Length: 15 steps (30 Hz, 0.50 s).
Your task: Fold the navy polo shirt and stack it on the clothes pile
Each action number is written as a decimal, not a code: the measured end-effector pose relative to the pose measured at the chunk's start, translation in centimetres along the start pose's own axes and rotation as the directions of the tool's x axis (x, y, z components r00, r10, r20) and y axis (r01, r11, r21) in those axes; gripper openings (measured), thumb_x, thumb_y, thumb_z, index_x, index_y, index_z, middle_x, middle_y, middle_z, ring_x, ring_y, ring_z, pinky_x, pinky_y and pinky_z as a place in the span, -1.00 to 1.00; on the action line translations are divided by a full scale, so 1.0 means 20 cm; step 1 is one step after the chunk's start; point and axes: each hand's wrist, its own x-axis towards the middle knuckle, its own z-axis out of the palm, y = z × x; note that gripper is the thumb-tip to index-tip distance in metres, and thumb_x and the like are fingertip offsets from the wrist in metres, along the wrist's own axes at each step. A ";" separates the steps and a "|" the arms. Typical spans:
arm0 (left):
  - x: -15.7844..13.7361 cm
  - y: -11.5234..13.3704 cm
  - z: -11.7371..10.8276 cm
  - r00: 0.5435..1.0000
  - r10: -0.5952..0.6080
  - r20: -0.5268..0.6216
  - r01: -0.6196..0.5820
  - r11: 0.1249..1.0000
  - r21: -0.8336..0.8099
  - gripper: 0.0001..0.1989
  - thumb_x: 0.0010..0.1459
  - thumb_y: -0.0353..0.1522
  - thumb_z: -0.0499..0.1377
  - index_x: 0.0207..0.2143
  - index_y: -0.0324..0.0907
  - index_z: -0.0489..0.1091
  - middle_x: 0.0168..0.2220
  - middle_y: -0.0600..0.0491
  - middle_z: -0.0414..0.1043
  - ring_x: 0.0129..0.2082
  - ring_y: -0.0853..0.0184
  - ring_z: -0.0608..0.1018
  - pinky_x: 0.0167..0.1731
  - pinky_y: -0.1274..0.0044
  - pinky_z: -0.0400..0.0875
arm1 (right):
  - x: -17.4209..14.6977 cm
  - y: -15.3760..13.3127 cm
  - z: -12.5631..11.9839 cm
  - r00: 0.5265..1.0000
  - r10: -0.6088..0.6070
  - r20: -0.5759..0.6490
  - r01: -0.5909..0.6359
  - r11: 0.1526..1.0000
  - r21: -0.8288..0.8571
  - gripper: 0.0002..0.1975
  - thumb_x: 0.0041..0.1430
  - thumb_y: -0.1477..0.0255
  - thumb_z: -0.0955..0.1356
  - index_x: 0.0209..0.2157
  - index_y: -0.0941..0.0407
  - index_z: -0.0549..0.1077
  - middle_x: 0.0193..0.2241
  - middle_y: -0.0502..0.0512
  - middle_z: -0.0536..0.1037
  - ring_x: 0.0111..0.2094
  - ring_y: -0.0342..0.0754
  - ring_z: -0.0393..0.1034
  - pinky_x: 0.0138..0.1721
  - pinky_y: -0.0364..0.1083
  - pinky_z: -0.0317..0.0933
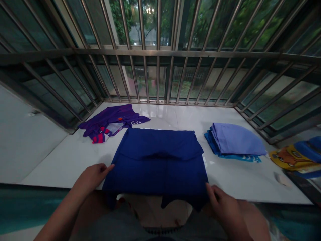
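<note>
A dark blue garment (163,167) lies spread on the white ledge in front of me, its upper part folded over in a loose flap. Its lower edge hangs over the front of the ledge. At the garment's left edge, my left hand (94,177) is closed, pinching the cloth between thumb and fingers. My right hand (223,204) pinches the right edge, lower down near the ledge's front. What kind of garment it is, I cannot tell for sure.
A crumpled purple shirt (112,117) with red patches lies at the back left. On the right sits a folded stack of lilac cloth (238,139) over blue cloth (213,144). A yellow and blue item (291,157) is at the far right. Metal window bars (158,77) enclose the ledge.
</note>
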 end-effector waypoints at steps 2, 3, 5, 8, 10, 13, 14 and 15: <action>-0.14 -0.05 0.05 0.990 -0.052 0.128 0.054 0.999 -0.005 -0.28 0.27 0.31 -0.03 -0.52 -0.03 0.51 -0.42 -0.09 0.63 -0.31 -0.01 0.69 -0.25 0.32 0.41 | -0.15 0.15 0.08 0.998 0.023 0.060 -0.024 1.000 0.021 -0.54 0.47 -0.06 0.22 -0.33 -0.18 0.60 -0.37 0.10 0.74 -0.37 0.19 0.69 -0.37 0.05 0.47; -0.20 -0.06 0.06 0.984 -0.069 0.167 0.068 0.998 0.010 -0.28 0.26 0.32 -0.01 -0.53 -0.03 0.51 -0.42 -0.11 0.64 -0.31 -0.02 0.69 -0.26 0.31 0.41 | -0.20 0.20 0.11 0.995 0.028 0.091 -0.031 0.999 0.028 -0.56 0.44 -0.06 0.24 -0.29 -0.18 0.64 -0.33 0.11 0.76 -0.33 0.20 0.71 -0.33 0.06 0.51; -0.30 -0.05 0.10 0.982 -0.084 0.169 0.073 0.995 0.065 -0.29 0.25 0.31 0.04 -0.52 -0.05 0.54 -0.39 -0.14 0.66 -0.28 -0.05 0.69 -0.24 0.30 0.39 | -0.22 0.24 0.16 0.985 0.046 0.166 -0.054 0.997 0.048 -0.58 0.37 -0.06 0.31 -0.19 -0.12 0.70 -0.23 0.14 0.78 -0.20 0.23 0.73 -0.20 0.06 0.57; -0.37 -0.02 0.14 0.994 -0.074 0.085 0.061 0.987 0.147 -0.32 0.29 0.27 0.06 -0.49 -0.07 0.56 -0.36 -0.17 0.67 -0.25 -0.04 0.70 -0.20 0.32 0.36 | -0.17 0.19 0.20 0.955 0.120 0.270 -0.149 0.985 0.089 -0.49 0.29 -0.04 0.34 -0.05 0.03 0.72 -0.09 0.23 0.78 -0.02 0.25 0.72 -0.03 0.03 0.55; -0.38 -0.03 0.16 0.999 -0.020 0.047 0.012 0.987 0.160 -0.38 0.34 0.19 0.07 -0.46 -0.06 0.57 -0.36 -0.15 0.68 -0.26 0.01 0.69 -0.18 0.34 0.33 | -0.12 0.14 0.21 0.930 0.171 0.324 -0.217 0.970 0.110 -0.43 0.29 -0.02 0.29 -0.02 0.08 0.72 -0.04 0.26 0.77 0.04 0.26 0.70 0.04 0.02 0.53; -0.39 -0.07 0.19 0.998 0.066 0.020 -0.068 0.995 0.067 -0.51 0.38 0.05 0.09 -0.39 -0.03 0.61 -0.36 -0.07 0.69 -0.30 0.09 0.67 -0.19 0.39 0.30 | -0.07 0.11 0.18 0.910 0.203 0.362 -0.259 0.959 0.112 -0.41 0.27 0.00 0.25 -0.07 0.10 0.72 -0.04 0.26 0.77 0.06 0.27 0.69 0.08 0.03 0.52; -0.39 -0.09 0.19 0.996 0.086 0.018 -0.086 0.996 0.004 -0.53 0.38 0.03 0.09 -0.38 -0.01 0.61 -0.38 -0.03 0.68 -0.32 0.12 0.66 -0.20 0.41 0.29 | -0.07 0.12 0.16 0.913 0.194 0.359 -0.248 0.962 0.112 -0.42 0.26 0.01 0.26 -0.08 0.10 0.73 -0.03 0.25 0.77 0.07 0.28 0.68 0.11 0.03 0.52; -0.40 -0.11 0.19 0.995 0.100 0.018 -0.099 0.993 -0.064 -0.54 0.37 0.03 0.09 -0.39 -0.01 0.60 -0.42 0.01 0.65 -0.36 0.16 0.63 -0.22 0.43 0.29 | -0.07 0.14 0.13 0.924 0.178 0.338 -0.228 0.967 0.113 -0.44 0.24 0.03 0.27 -0.08 0.08 0.73 -0.02 0.24 0.77 0.10 0.28 0.67 0.14 0.04 0.51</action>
